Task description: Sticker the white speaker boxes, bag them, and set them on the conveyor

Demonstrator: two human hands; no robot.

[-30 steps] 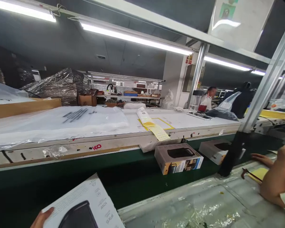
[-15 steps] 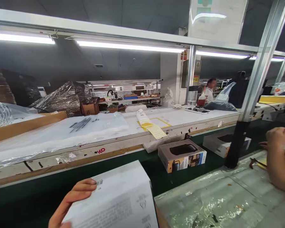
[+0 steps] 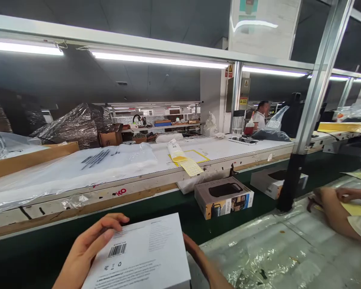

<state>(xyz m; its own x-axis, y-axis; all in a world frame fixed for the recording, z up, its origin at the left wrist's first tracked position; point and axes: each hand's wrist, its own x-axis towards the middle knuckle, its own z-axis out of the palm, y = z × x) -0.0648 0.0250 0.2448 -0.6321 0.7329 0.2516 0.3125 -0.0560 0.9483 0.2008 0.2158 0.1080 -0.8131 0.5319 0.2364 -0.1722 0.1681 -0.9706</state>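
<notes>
Head view — white box (image 3: 141,253) now barcode-up

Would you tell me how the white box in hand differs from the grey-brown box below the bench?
The white cardboard box is held by the left hand and right hand; the grey-brown cardboard box touches neither. The white one shows a barcode; the grey-brown one shows a dark product picture. Both are rectangular printed boxes.

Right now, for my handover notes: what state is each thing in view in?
Left hand, holding the box's edge
White product box, held, barcode face up
Right hand, blurred, at the box's far side
Brown product box, closed, below the bench edge
Plastic sheet, spread over the bench
Shrink-wrapped stack, wrapped
Ceiling light, lit
</notes>
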